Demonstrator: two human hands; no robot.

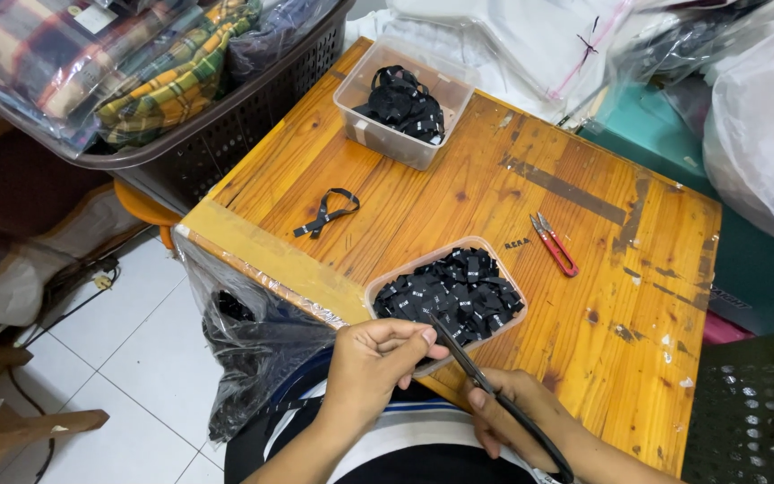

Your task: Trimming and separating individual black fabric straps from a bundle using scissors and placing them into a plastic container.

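Note:
My right hand (517,417) grips black-handled scissors (481,372) near the table's front edge, blades pointing up-left toward a clear tub (503,260) filled with several small cut black labels (450,296). My left hand (378,358) has its fingers pinched together at the scissor tips, beside the tub's near rim; what it pinches is too small to make out. A loose strip of black label ribbon (327,213) lies on the wooden table (512,197) to the left. A second clear tub (365,85) at the far side holds a bundle of black ribbon (402,103).
Small red thread snips (554,244) lie right of the label tub. A clear plastic bag (253,332) hangs from the table's left front edge. A dark basket (226,125) of plaid cloth stands at the far left; plastic bags (763,116) pile at the right.

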